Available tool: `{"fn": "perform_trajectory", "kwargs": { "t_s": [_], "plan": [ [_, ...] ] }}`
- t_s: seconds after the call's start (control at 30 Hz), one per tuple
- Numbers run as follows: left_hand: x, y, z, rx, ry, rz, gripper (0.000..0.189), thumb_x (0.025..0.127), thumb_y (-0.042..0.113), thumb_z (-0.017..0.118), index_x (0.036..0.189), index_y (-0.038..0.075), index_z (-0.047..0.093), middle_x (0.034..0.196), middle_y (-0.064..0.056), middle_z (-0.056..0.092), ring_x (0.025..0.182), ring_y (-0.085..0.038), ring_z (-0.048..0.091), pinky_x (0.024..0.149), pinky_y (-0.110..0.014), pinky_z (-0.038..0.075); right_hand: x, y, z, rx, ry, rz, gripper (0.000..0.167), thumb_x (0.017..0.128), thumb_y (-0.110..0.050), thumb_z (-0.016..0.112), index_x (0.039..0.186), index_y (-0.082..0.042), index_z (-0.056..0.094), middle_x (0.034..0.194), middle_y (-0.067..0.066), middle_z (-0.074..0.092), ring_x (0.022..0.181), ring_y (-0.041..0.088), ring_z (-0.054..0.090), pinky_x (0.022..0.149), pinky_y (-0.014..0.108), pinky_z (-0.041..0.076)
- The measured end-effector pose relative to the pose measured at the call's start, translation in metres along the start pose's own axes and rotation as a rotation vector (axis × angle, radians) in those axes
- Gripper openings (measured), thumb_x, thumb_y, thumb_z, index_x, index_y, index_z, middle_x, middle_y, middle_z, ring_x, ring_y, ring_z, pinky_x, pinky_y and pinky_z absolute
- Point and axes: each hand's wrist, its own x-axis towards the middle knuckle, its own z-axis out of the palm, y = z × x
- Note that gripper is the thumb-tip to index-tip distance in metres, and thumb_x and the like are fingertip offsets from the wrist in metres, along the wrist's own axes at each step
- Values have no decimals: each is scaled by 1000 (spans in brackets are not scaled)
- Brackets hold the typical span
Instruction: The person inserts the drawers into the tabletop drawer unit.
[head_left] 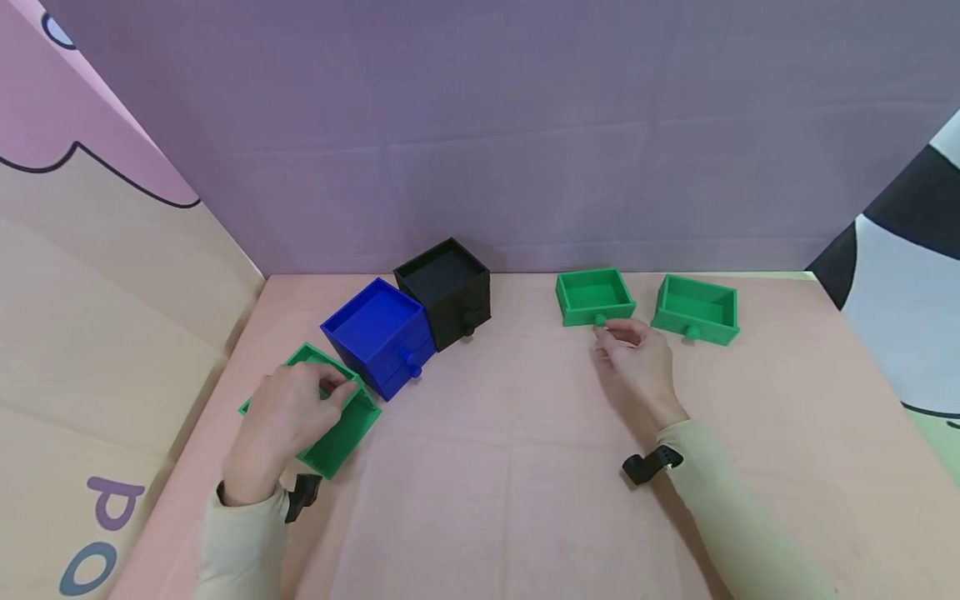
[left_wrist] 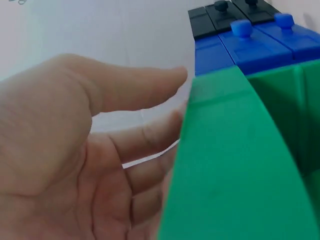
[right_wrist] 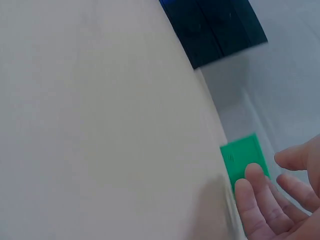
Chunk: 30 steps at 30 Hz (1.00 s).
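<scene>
The left hand (head_left: 288, 408) grips the green case (head_left: 345, 433), its fingers bent over the middle of it in the head view; the left wrist view shows the thumb tip at the edge of a green wall and some fingers passing out of sight behind that wall. The case lies on the left part of the table (head_left: 465, 500), turned at a slant, with open hollows showing. Just beyond it is the blue case (head_left: 378, 321), and the black case (head_left: 446, 279) comes after, apparently touching the blue one; both have knobs on the side facing right and toward the person. The right hand (head_left: 637, 358) is well apart, at the front of the left drawer (head_left: 596, 292), which is green and lies near the back wall (head_left: 525, 142). Its thumb and index finger are at the knob (head_left: 601, 319) with a narrow gap between them, and I cannot tell whether they pinch it; in the right wrist view other fingers cover part of the drawer. The right drawer (head_left: 697, 308), also green, lies just beside the left one, its own knob toward the person. Both drawers are upright, hollow side up. Each wrist wears a black band, the right one (head_left: 651, 463) close to the sleeve (head_left: 735, 517)
</scene>
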Motion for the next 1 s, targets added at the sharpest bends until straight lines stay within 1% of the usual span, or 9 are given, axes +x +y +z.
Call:
{"fn": "perform_trajectory", "kwargs": {
  "t_s": [0.07, 0.13, 0.2, 0.3, 0.43, 0.67, 0.8, 0.9, 1.0],
  "plan": [
    [0, 0, 1, -3, 9, 29, 16, 99, 19, 72, 104, 9, 85, 92, -6, 82, 78, -21, 70, 63, -34, 50, 4, 3, -4, 4, -3, 27, 47, 107, -33, 65, 142, -1, 63, 134, 23, 69, 82, -1, 72, 74, 15, 59],
    [2, 1, 2, 4, 39, 61, 15, 98, 15, 74, 104, 9, 86, 97, -8, 83, 84, -24, 72, 65, -36, 52, 8, 5, -5, -4, -5, 48, 50, 107, -34, 64, 144, -1, 60, 136, 24, 67, 81, -2, 70, 74, 14, 59],
    [4, 2, 4, -1, 62, 79, 14, 97, 13, 75, 104, 8, 86, 97, -10, 83, 85, -28, 73, 66, -38, 53, 11, 6, -5, -1, -8, 64, 52, 107, -34, 64, 146, 0, 58, 136, 25, 67, 80, -2, 70, 73, 14, 59],
    [7, 4, 7, -8, 81, 87, 15, 96, 11, 75, 104, 7, 86, 97, -11, 83, 86, -31, 74, 65, -37, 54, 17, 7, -2, 14, -5, 83, 54, 106, -34, 66, 146, 1, 57, 136, 25, 68, 78, -3, 70, 73, 15, 60],
    [8, 6, 9, -24, 84, 73, 15, 96, 10, 74, 105, 7, 86, 98, -12, 83, 83, -32, 75, 62, -34, 52, 23, 10, 1, 13, -4, 87, 56, 105, -36, 68, 145, 1, 57, 136, 24, 67, 77, -5, 70, 74, 16, 60],
    [6, 11, 8, -51, 58, 45, 15, 97, 11, 75, 106, 8, 86, 99, -12, 83, 86, -31, 75, 63, -32, 50, 26, 16, 3, -24, 33, 64, 52, 104, -35, 69, 139, 3, 61, 129, 25, 70, 70, -7, 68, 70, 15, 60],
    [6, 12, 7, -68, 52, 30, 15, 96, 11, 75, 106, 9, 87, 98, -11, 84, 75, -25, 70, 60, -31, 44, 27, 16, 4, -63, 56, 47, 54, 100, -38, 75, 134, 2, 63, 122, 23, 71, 67, -5, 67, 67, 14, 58],
    [6, 12, 7, -75, 48, 19, 15, 97, 12, 75, 106, 10, 87, 98, -11, 84, 70, -21, 68, 60, -31, 42, 30, 15, 5, -41, 58, 52, 53, 99, -36, 76, 132, 3, 63, 119, 23, 71, 66, -3, 68, 66, 17, 60],
    [7, 13, 7, -72, 46, 18, 15, 97, 12, 75, 106, 9, 86, 100, -13, 83, 71, -23, 71, 61, -32, 46, 32, 15, 5, 0, 46, 61, 50, 101, -33, 75, 132, 4, 63, 117, 23, 71, 67, -2, 70, 66, 20, 62]
  ]
}}
